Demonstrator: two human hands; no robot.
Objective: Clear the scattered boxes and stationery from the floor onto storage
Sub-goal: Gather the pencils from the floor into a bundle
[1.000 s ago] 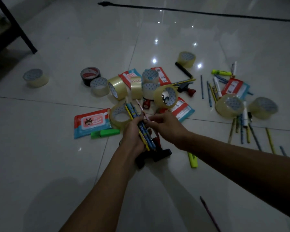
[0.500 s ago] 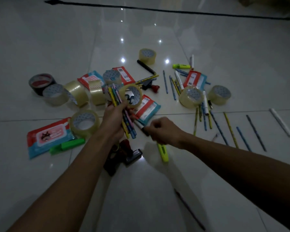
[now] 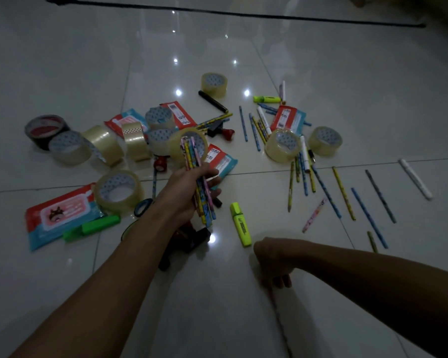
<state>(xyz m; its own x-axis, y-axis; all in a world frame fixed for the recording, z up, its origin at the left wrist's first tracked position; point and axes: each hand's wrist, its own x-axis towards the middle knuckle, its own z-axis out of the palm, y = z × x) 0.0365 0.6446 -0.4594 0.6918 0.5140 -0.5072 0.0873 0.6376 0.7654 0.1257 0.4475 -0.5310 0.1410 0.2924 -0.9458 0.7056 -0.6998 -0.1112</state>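
Head view: we're gathering pencils. Our left hand point(image 3: 189, 188) grips a bundle point(image 3: 199, 182); our right hand point(image 3: 273, 259) reaches, fingers down, grasp unclear, for a floor pencil point(image 3: 279, 324) — pinch it next.

glossy tiled floor point(image 3: 321, 60); black cable point(image 3: 243, 14) across it

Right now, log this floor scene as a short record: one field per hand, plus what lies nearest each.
left hand: left hand grips a bundle of pencils, held above the floor
right hand: right hand reaches down to a dark pencil on the tile; too dim to tell the grip
near left hand: clear tape roll, green highlighter
near right hand: yellow highlighter, pink pencil
floor: white tiles, with more tape rolls, packets and loose pencils scattered
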